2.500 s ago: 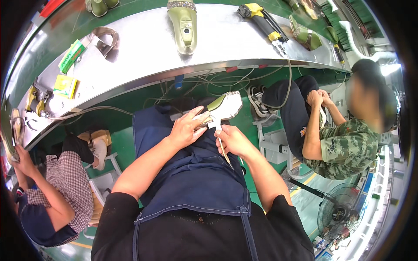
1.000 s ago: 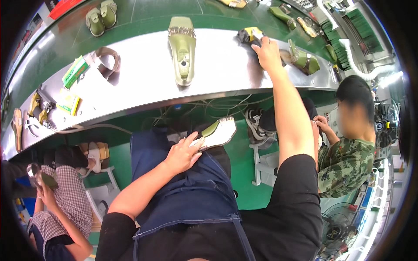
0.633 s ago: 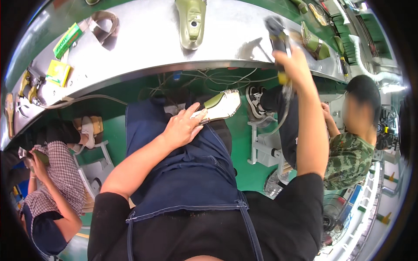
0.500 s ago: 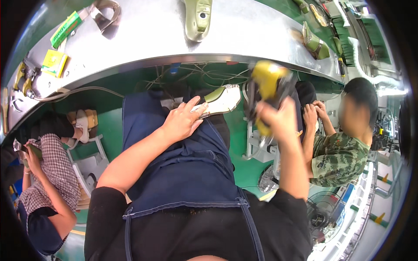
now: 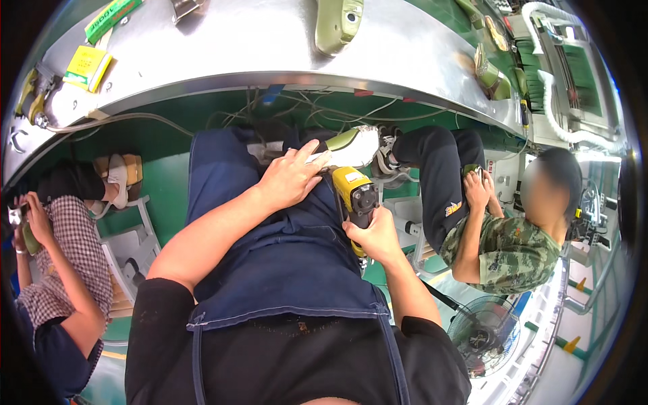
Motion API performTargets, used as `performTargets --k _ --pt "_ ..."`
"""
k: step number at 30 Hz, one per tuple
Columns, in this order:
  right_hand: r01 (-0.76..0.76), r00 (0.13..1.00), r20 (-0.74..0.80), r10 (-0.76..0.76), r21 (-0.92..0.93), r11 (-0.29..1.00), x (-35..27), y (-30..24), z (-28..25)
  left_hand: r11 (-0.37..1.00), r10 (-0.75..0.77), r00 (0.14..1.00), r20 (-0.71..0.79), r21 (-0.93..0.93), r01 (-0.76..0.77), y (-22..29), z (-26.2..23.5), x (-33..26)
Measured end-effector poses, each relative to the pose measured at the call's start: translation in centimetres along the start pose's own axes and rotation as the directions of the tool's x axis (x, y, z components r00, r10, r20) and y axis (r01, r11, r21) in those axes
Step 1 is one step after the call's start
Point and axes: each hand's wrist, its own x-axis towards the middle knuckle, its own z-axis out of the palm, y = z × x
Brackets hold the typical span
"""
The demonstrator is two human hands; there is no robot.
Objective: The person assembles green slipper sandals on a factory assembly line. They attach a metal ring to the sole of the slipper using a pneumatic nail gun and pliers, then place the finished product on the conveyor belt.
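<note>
The right hand [image 5: 373, 231] is working with a closed grip here, its fingers wrapping round the black handle of a yellow-and-black power tool [image 5: 352, 183]. The tool is sitting just beside the green shoe [image 5: 361, 147] — whether the two are touching, I cannot tell. That shoe is lying over the person's lap, its pale sole facing up and its toe pointing away to the right. The left hand [image 5: 291, 179] is resting across the heel end, fingers reaching over the shoe; its thumb is hiding, so I cannot tell whether that grip is closing round it. Beneath both hands, the dark blue apron [image 5: 283, 270] is covering the lap. Beyond, the metal worktop [image 5: 256, 40] is carrying another green shoe [image 5: 337, 23], with a yellow box [image 5: 88, 67] standing out towards the left — and a co-worker in a camouflage shirt [image 5: 516, 250] is sitting to the right.
</note>
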Motion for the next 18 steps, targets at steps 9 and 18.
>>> performTargets --k 9,18 --pt "-0.003 0.998 -0.067 0.004 0.013 1.000 2.6 -0.9 -1.4 0.999 -0.044 0.999 0.001 -0.029 0.044 -1.2 1.0 1.9" --pt "-0.014 0.998 -0.068 0.018 0.058 0.998 4.4 -1.6 -1.3 0.999 -0.010 0.998 -0.061 -0.032 0.008 -2.1 1.7 1.6"
